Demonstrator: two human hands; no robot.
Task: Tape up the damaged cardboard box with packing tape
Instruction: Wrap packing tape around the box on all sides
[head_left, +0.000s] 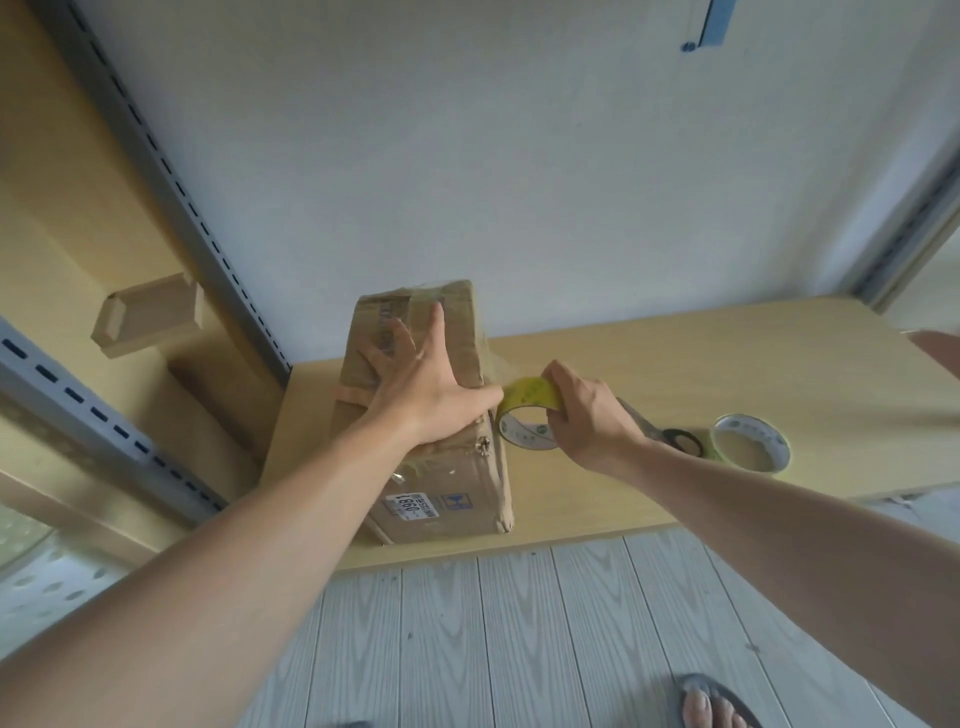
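Cardboard box label (digits 860)

Left hand flat, right hand curled.

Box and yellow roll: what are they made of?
The box looks like brown cardboard: matte, creased, frayed at one corner, with shiny clear tape patches. The roll in the right hand seems to be glossy yellowish plastic tape wound on a white printed ring, probably card.
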